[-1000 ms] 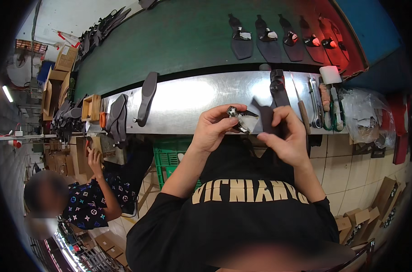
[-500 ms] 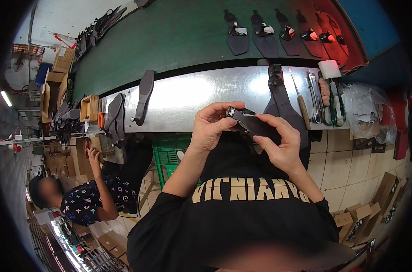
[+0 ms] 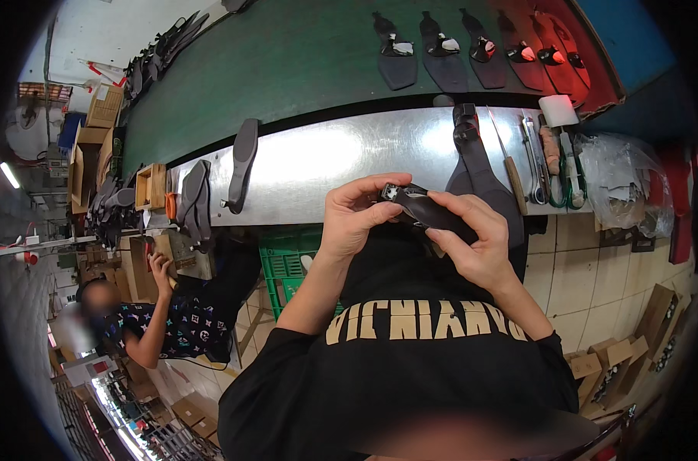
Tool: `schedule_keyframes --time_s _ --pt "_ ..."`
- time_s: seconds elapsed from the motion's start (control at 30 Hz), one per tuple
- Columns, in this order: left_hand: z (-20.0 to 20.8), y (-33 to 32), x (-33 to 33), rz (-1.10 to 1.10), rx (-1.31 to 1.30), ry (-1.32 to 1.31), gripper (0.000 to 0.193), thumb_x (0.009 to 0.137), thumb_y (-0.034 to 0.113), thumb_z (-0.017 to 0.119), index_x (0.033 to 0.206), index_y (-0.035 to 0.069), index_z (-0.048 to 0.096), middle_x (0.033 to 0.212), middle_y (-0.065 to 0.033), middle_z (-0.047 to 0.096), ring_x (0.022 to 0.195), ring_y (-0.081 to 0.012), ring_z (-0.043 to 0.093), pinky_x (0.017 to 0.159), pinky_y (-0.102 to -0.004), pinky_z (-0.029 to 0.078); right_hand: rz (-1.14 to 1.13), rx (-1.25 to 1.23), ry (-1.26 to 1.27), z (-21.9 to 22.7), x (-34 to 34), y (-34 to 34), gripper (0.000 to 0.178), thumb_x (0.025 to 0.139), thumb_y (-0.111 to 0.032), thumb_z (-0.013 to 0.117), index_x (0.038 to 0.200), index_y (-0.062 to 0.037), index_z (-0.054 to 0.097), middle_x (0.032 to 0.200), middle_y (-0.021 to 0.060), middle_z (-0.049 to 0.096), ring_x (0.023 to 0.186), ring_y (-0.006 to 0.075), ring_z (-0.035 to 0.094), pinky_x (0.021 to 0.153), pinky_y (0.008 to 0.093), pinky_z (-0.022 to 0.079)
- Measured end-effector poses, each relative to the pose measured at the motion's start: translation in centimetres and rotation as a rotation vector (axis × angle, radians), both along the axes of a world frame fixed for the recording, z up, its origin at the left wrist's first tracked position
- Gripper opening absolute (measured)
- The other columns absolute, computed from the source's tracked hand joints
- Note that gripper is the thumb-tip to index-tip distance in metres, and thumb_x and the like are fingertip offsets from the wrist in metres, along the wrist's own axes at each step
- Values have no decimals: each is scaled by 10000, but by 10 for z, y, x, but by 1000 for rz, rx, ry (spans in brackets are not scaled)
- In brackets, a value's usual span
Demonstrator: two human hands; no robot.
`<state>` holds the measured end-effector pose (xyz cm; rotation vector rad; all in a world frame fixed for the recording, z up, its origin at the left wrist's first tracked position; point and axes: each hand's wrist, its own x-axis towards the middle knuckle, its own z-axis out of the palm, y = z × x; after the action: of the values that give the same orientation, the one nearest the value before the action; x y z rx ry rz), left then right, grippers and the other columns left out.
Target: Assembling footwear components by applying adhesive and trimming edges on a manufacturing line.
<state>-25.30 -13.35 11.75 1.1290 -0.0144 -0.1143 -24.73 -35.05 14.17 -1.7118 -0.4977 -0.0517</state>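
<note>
Above my lap, at the bench's near edge, both hands grip a black shoe sole with a heel (image 3: 429, 215). My left hand (image 3: 353, 219) pinches its heel end, where a pale, shiny heel tip faces up between thumb and fingers. My right hand (image 3: 475, 238) has thumb and fingers closed on the sole's middle part; the far portion is partly hidden behind that hand. Just beyond my right hand, more dark heeled soles (image 3: 472, 165) lie overlapping across the metal bench top (image 3: 333, 154). Farther left on the bench lies a single dark sole (image 3: 244, 157).
Wooden-handled awl (image 3: 512, 177), scissors (image 3: 575, 180) and a white roll (image 3: 558, 111) lie at right beside a plastic bag (image 3: 621, 180). Several soles rest on the green belt (image 3: 303, 69). Left are a wooden box (image 3: 150, 187), a green crate (image 3: 281, 261) and a seated co-worker (image 3: 172, 326).
The sole has tilted slightly in my hands, which stay on it in nearly the same place. At left, the co-worker's head and upper body have shifted.
</note>
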Motion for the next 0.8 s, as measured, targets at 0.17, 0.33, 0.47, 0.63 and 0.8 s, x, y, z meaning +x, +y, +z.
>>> schedule_keyframes --time_s 0.17,0.33,0.47,0.63,0.8 --pt "-2 3 -2 -37 64 -74 313 789 -107 686 1093 -31 694 1173 -208 658 982 -205 674 785 -269 576 58 -89 -65 5 4 -2 408 729 -10 738 1130 2 661 910 143 678 788 280 637 709 335 496" --pt "-1 7 1 -125 135 -175 330 786 -137 660 1095 -31 701 1198 -232 642 1045 -247 663 839 -280 564 63 -147 -131 7 7 -4 389 722 -19 743 1102 3 663 896 139 672 772 303 625 685 350 494" --pt "0 7 1 -194 144 -151 343 780 -155 633 1093 -34 702 1233 -238 625 1046 -246 663 859 -278 554 91 -256 -145 8 5 -7 400 707 -10 751 1096 13 665 901 149 677 789 301 640 707 346 493" --pt "-2 3 -1 -238 189 -149 343 794 -144 632 1109 -26 696 1268 -230 607 1051 -225 660 849 -270 561 78 -237 -133 -4 5 -6 380 728 -33 737 1095 0 641 861 141 650 771 311 624 686 353 493" --pt "4 -12 -7 -112 223 110 341 882 -79 547 1199 -4 649 1319 -220 572 1077 -246 652 730 -263 611 88 -29 385 -7 5 -5 328 749 -48 730 1066 -21 653 873 131 660 826 264 658 730 317 499"
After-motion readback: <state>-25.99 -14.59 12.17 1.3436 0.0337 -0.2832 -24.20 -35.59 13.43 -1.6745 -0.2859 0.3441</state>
